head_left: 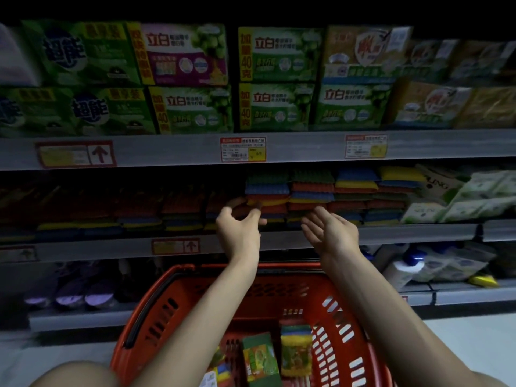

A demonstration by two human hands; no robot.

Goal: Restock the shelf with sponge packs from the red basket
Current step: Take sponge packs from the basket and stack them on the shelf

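Red plastic frames the bottom of the head view: the red basket (156,289) sits below both forearms, its far rim just under the front edge of the middle shelf (111,248). Three sponge packs (261,358) stand on end in it, one partly hidden by the left arm. On the shelf, the sponge stacks (307,196) rise nearly to the upper shelf (307,146) at centre and right. To the left they sit lower, with dark open room above them. The left hand (240,227) reaches to the front of a tall stack, fingers curled at its face; whether they pinch a pack is too dim to tell. The right hand (331,233) hovers just beside it, palm turned inward, fingers straight and spread, holding nothing. White packs (460,202) crowd the right end of the stacks. Boxes (190,79) fill the upper shelf in two rows, above three price labels (243,149) on its edge. Bottles (405,269) stand at lower right.
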